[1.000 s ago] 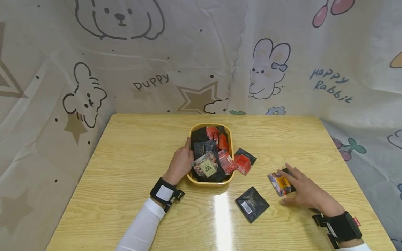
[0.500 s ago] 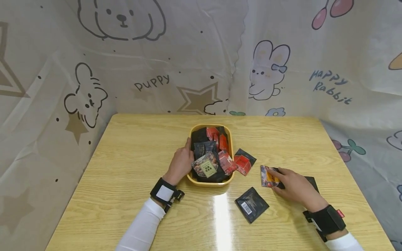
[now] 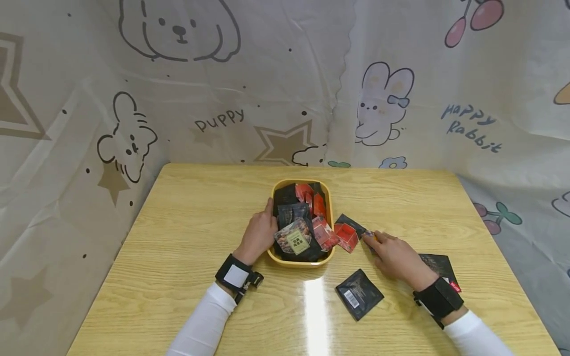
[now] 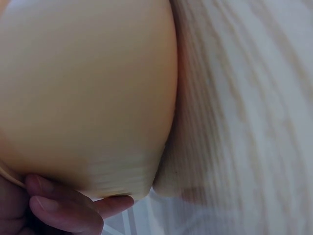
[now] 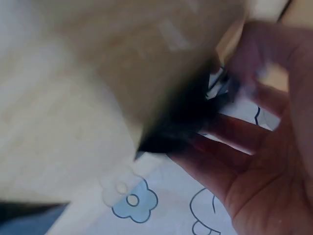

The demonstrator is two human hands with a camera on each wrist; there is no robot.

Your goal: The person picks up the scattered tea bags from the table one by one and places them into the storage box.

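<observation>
My left hand [image 3: 257,233] holds the left side of a yellow plastic basket [image 3: 299,264], with the index finger along its side. In the left wrist view, curled fingers [image 4: 63,210] press on the basket's smooth wall. The basket is heaped with black, red and picture-printed sachets. My right hand [image 3: 398,259] pinches a flat sachet, tilted, mostly hidden by the fingers in the head view. Its black back [image 5: 176,120] is blurred in the right wrist view. Just left of these fingertips lies a red and black sachet [image 3: 346,236], against the basket's right side.
On the wooden table [image 3: 200,207], a black sachet with a barcode [image 3: 358,294] lies in front and right of the basket. Another black sachet [image 3: 438,267] is partly covered by the right wrist. A cartoon-printed cloth [image 3: 276,89] hangs behind the table.
My right hand has picked up the orange-labelled sachet and carried it left toward the basket, uncovering a black sachet behind. My left hand has stayed at the basket.
</observation>
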